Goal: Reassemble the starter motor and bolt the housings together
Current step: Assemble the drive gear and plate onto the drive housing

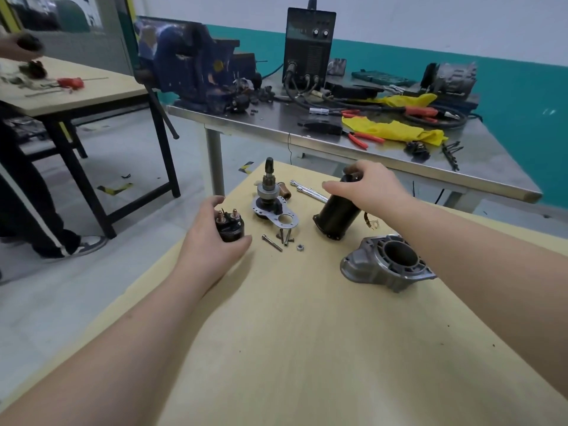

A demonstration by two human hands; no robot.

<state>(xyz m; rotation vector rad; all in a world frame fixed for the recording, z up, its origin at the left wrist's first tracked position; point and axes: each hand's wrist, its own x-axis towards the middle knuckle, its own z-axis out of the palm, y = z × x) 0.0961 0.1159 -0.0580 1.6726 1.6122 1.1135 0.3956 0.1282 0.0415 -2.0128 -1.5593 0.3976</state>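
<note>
My left hand (209,241) curls round the black solenoid (231,227), which stands on the wooden table with two copper terminals up. My right hand (368,189) grips the upper end of the black cylindrical motor body (336,215), which leans on the table. Between them stands the armature shaft with its gear and metal plate (273,201). A grey cast housing (388,261) lies open side up, under my right forearm. Loose bolts (272,242), screws and a nut (300,247) lie in front of the plate.
A long silver tool (309,190) and a small copper bushing (285,193) lie behind the parts. Beyond stands a steel bench (338,139) with a blue vise, a black welder, pliers and yellow rags. Another person works at a table (92,93) far left.
</note>
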